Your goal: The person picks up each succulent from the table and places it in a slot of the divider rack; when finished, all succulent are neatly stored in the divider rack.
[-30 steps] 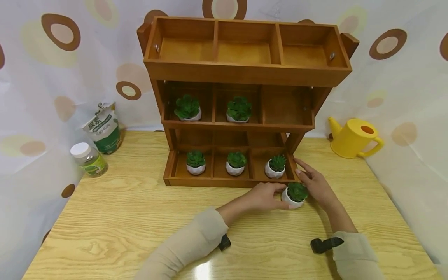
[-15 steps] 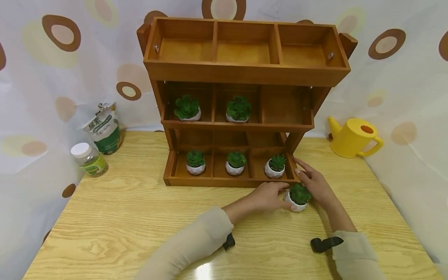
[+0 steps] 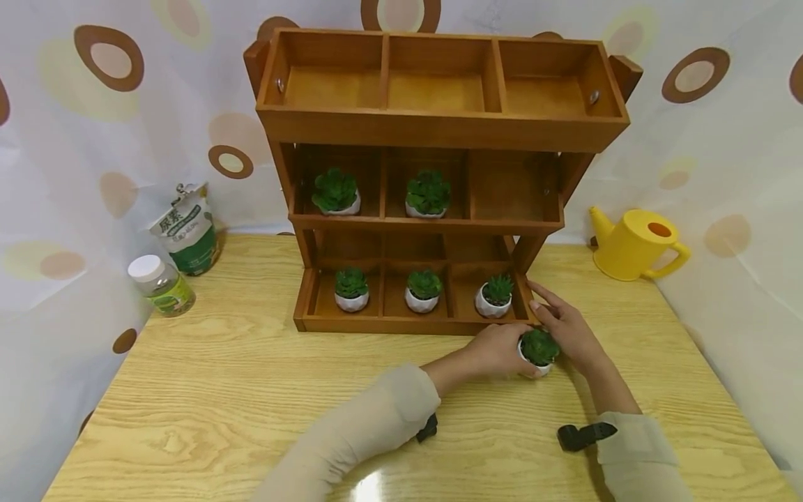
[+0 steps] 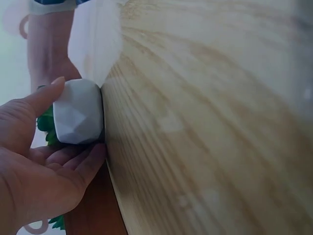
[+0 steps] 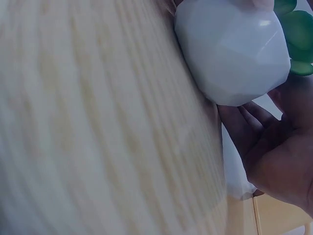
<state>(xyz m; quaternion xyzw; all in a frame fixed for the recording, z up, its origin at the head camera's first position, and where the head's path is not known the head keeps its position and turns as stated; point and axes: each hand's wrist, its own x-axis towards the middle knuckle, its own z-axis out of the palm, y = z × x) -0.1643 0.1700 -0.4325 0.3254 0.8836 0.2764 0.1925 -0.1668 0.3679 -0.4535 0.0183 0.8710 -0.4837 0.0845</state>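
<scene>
My left hand (image 3: 500,352) holds a small succulent (image 3: 539,346) in a white faceted pot, just in front of the right end of the wooden shelf (image 3: 439,130). In the left wrist view, the thumb lies at the rim of the white pot (image 4: 79,113), with the fingers on the opposite side; its base is close to the tabletop. My right hand (image 3: 567,335) rests against the shelf's lower right front corner, fingers extended along the outer side. In the right wrist view, that hand (image 5: 281,159) appears behind the pot (image 5: 232,51).
Three potted succulents stand in the shelf's bottom tier, including a spiky one (image 3: 493,298) at right. Two more (image 3: 337,192) occupy the middle tier. A yellow watering can (image 3: 636,247) stands right; a white-lidded jar (image 3: 161,286) and green-white bag (image 3: 188,233) stand left.
My left hand and the succulent have moved a little to the right, toward my right hand. The right hand stays at the shelf's corner.
</scene>
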